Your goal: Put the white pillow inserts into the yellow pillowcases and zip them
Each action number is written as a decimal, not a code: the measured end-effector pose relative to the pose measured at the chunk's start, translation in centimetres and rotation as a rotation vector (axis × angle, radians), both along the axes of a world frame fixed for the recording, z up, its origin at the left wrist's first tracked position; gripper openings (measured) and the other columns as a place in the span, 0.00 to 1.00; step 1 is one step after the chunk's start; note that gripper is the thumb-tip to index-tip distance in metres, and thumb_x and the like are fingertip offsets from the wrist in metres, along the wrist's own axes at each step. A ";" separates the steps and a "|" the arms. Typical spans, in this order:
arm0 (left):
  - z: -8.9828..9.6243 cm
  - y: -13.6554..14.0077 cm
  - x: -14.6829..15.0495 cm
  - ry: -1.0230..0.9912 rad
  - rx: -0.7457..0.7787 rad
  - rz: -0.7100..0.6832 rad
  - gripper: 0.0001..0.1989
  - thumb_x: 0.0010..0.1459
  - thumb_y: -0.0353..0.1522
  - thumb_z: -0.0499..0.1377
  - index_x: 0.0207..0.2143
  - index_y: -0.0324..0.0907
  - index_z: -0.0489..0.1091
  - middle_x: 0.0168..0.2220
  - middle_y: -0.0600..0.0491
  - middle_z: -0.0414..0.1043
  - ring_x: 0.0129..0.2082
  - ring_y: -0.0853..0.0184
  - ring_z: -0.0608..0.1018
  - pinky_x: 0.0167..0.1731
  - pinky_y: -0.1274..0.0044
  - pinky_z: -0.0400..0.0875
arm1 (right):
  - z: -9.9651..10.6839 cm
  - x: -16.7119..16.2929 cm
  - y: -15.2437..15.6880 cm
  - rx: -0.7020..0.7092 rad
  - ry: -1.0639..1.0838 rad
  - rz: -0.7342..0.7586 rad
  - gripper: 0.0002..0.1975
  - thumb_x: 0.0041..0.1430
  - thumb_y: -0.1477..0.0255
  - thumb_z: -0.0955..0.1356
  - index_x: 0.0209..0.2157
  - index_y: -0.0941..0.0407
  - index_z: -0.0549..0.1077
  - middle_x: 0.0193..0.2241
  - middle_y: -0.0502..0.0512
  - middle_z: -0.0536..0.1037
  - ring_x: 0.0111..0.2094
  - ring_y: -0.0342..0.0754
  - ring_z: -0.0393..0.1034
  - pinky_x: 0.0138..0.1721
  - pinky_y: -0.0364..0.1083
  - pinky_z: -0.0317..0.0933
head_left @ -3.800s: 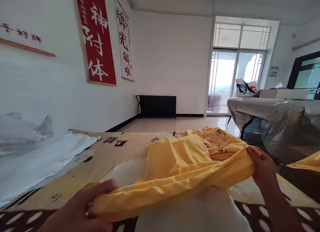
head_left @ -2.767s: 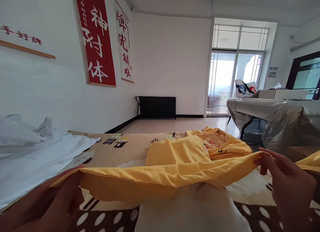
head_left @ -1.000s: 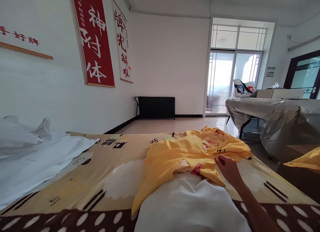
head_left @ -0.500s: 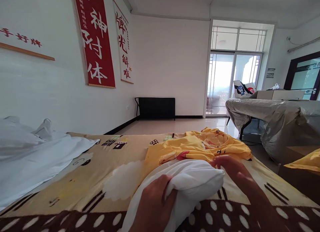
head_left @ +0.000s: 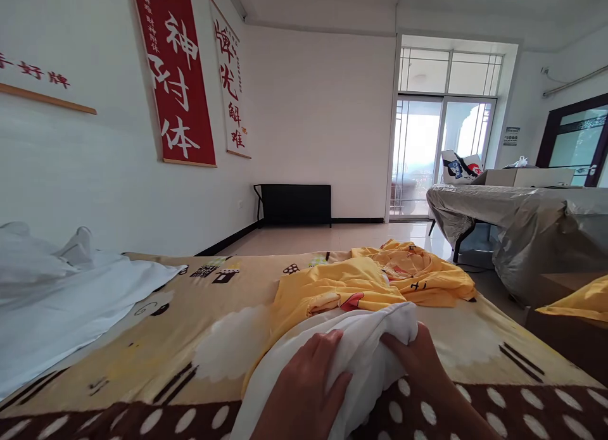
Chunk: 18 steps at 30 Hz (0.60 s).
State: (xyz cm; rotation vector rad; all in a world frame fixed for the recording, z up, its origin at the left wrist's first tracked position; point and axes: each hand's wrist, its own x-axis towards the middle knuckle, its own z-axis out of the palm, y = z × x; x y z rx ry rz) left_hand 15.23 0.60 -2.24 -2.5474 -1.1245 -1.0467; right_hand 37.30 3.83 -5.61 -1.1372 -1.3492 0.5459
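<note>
At the far left, a loose heap of smooth white cloth (head_left: 104, 294) lies on a beige blanket (head_left: 147, 345) printed with cartoon figures and edged in brown with pale dots. Further right, in the near middle, the left hand (head_left: 304, 377) is partly closed, its thumb and curled fingers around a fold of a soft white pillow-like piece (head_left: 365, 339). That piece sits at the near edge of the blanket, its far end bunched up, and partly overlies a plain yellow fabric piece (head_left: 327, 278) with a small red patch, which shows beyond it and along its left side. Just to the right, the right hand (head_left: 413, 358) is bent in at the white piece's raised corner, thumb in front and the other fingers mostly hidden behind the cloth. Half a second ago this hand was beside the corner, close to the yellow fabric; now it has the corner gripped. As I judge it, the handling has therefore passed from the yellow fabric to the white piece, which both hands now control together. Beyond lies a rumpled yellow printed cloth (head_left: 441, 282), and at the far right edge another yellow piece (head_left: 579, 304), well apart from the hands.
</note>
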 end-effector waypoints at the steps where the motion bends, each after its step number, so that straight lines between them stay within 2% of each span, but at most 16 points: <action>1: -0.1 -0.2 0.0 0.055 0.049 -0.009 0.25 0.56 0.34 0.56 0.56 0.43 0.59 0.51 0.46 0.72 0.48 0.61 0.76 0.45 0.73 0.74 | -0.1 0.5 0.6 -0.036 0.104 -0.003 0.17 0.42 0.59 0.73 0.28 0.60 0.78 0.28 0.60 0.81 0.30 0.57 0.74 0.32 0.50 0.69; 3: -0.5 -0.6 -0.2 0.197 0.171 -0.041 0.34 0.53 0.34 0.58 0.61 0.41 0.52 0.56 0.44 0.67 0.53 0.58 0.72 0.48 0.71 0.72 | -0.3 1.3 1.7 -0.090 0.325 -0.012 0.20 0.40 0.58 0.74 0.29 0.61 0.77 0.28 0.61 0.81 0.29 0.57 0.75 0.30 0.50 0.69; 6: -1.0 -1.4 -0.4 0.391 0.345 0.008 0.35 0.54 0.28 0.55 0.64 0.47 0.50 0.61 0.48 0.61 0.58 0.57 0.66 0.52 0.68 0.66 | -0.7 2.3 3.1 -0.171 0.611 -0.040 0.26 0.36 0.57 0.75 0.34 0.62 0.76 0.28 0.61 0.80 0.28 0.57 0.75 0.29 0.50 0.69; 9: -0.8 -1.8 -1.0 0.410 0.381 0.161 0.37 0.54 0.19 0.48 0.63 0.54 0.51 0.63 0.53 0.57 0.62 0.59 0.60 0.56 0.66 0.59 | -0.9 2.9 3.9 -0.241 0.762 -0.085 0.28 0.32 0.59 0.76 0.36 0.61 0.75 0.26 0.59 0.80 0.27 0.56 0.75 0.28 0.50 0.69; 11: -0.3 -1.5 -1.9 0.363 0.358 0.208 0.37 0.52 0.16 0.44 0.62 0.52 0.54 0.63 0.53 0.57 0.62 0.60 0.61 0.55 0.66 0.58 | -1.0 3.2 4.2 -0.253 0.805 -0.101 0.30 0.32 0.60 0.77 0.38 0.61 0.75 0.26 0.58 0.80 0.29 0.56 0.75 0.29 0.50 0.69; 14: 0.7 -0.2 -4.2 0.266 0.334 0.225 0.32 0.53 0.18 0.43 0.59 0.47 0.61 0.60 0.51 0.63 0.58 0.62 0.67 0.50 0.70 0.63 | -1.2 3.7 4.5 -0.240 0.814 -0.124 0.31 0.33 0.60 0.76 0.41 0.61 0.74 0.27 0.57 0.80 0.31 0.57 0.75 0.31 0.51 0.70; 18: 1.8 1.9 -6.7 0.091 0.271 0.181 0.16 0.60 0.28 0.49 0.46 0.45 0.71 0.44 0.51 0.76 0.41 0.63 0.77 0.41 0.74 0.69 | -1.1 4.3 4.7 -0.202 0.807 -0.147 0.32 0.33 0.59 0.76 0.41 0.60 0.74 0.28 0.56 0.80 0.32 0.56 0.75 0.32 0.51 0.70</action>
